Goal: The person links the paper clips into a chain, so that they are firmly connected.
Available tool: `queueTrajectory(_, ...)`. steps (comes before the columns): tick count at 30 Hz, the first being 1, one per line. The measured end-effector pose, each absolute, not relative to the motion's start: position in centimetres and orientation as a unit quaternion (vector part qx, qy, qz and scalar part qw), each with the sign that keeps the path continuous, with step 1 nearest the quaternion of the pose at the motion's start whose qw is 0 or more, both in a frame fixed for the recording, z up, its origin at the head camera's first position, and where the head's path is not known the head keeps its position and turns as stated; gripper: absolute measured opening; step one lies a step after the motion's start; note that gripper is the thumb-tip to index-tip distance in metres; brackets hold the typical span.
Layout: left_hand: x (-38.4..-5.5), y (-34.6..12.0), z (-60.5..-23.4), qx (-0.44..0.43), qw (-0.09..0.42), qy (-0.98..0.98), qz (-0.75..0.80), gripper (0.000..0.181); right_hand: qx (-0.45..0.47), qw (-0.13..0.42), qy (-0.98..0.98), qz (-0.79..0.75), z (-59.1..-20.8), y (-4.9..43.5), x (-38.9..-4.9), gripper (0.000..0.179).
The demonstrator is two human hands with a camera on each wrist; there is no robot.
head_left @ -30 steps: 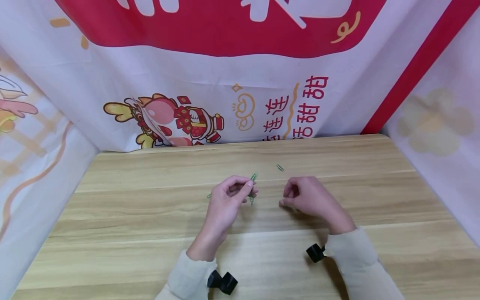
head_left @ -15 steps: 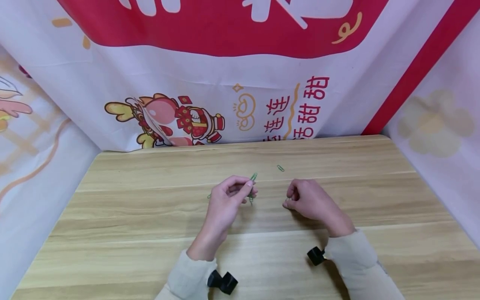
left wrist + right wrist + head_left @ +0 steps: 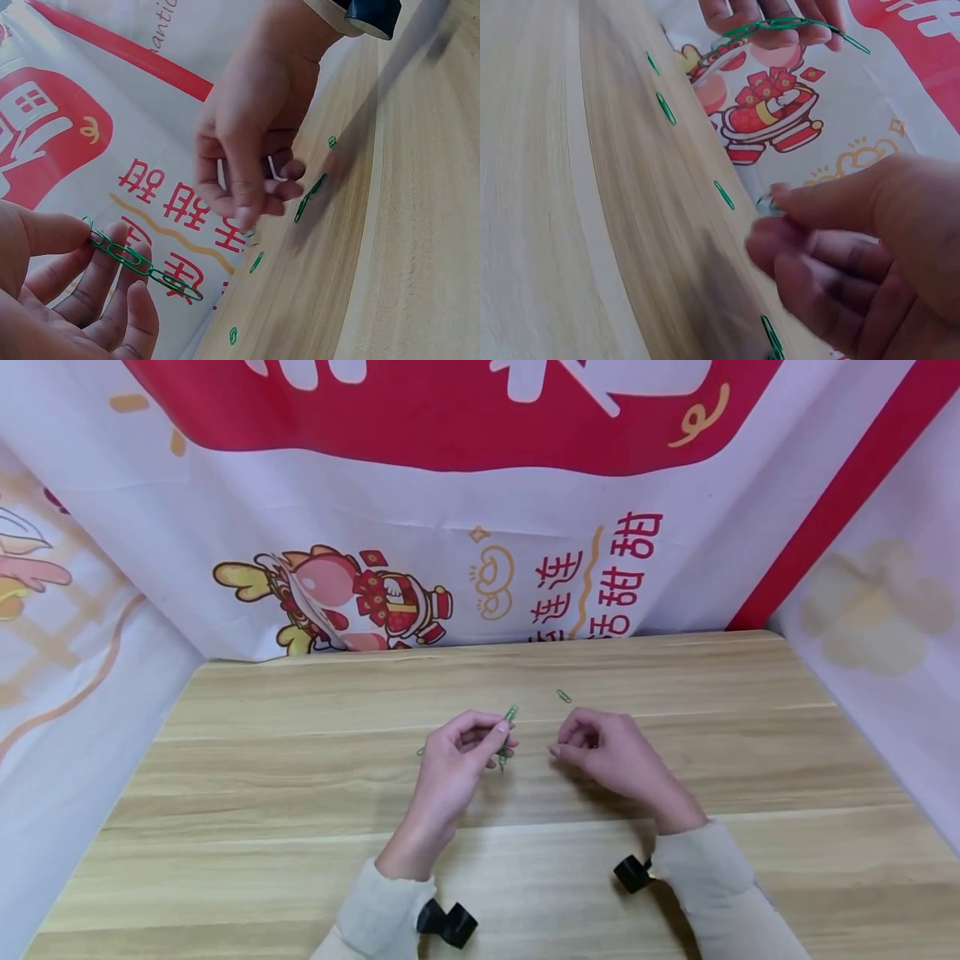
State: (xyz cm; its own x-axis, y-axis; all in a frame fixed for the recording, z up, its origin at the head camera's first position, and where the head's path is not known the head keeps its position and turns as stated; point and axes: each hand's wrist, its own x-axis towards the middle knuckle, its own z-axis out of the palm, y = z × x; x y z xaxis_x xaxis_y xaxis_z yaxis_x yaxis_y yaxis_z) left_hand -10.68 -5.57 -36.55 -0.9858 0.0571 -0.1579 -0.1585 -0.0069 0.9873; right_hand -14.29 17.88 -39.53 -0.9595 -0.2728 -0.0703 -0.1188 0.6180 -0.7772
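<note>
My left hand (image 3: pixel 453 768) holds a short chain of linked green paper clips (image 3: pixel 129 259), one end pinched between thumb and index finger. In the left wrist view the chain slants down across the other fingers. To the right, my right hand (image 3: pixel 615 756) pinches a single paper clip (image 3: pixel 764 203) between thumb and index finger; only its looped end peeks out. The two hands are apart, a short gap between them above the table.
On the wooden table (image 3: pixel 262 793), a loose paper clip (image 3: pixel 563 696) lies beyond my right hand. Another clip (image 3: pixel 421 751) shows left of my left hand. More green clips (image 3: pixel 666 109) lie scattered in the wrist views. A printed cloth (image 3: pixel 420 502) rises behind the table.
My right hand shifted slightly right, then came back left and a little away from me, nearer the chain. The left hand stays nearly in place with the chain.
</note>
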Motion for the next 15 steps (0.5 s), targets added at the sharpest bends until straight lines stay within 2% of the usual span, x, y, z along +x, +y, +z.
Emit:
queueTrajectory(3, -10.67, -5.56, -36.6, -0.034, 0.077, 0.7, 0.709, 0.017, -0.101, 0.097, 0.864, -0.484, -39.58, 17.67, -14.36, 0.006)
queueTrajectory(9, -10.63, -5.6, -36.67, -0.03, 0.081, 0.702, 0.707, 0.017, -0.072, 0.106, 0.773, -0.622, -39.33, 17.37, -14.69, 0.017)
queueTrajectory(15, -10.62, -5.58, -36.73, -0.027, 0.083, 0.698, 0.711, 0.017, -0.052, 0.1, 0.707, -0.699, -39.02, 17.13, -14.64, 0.019)
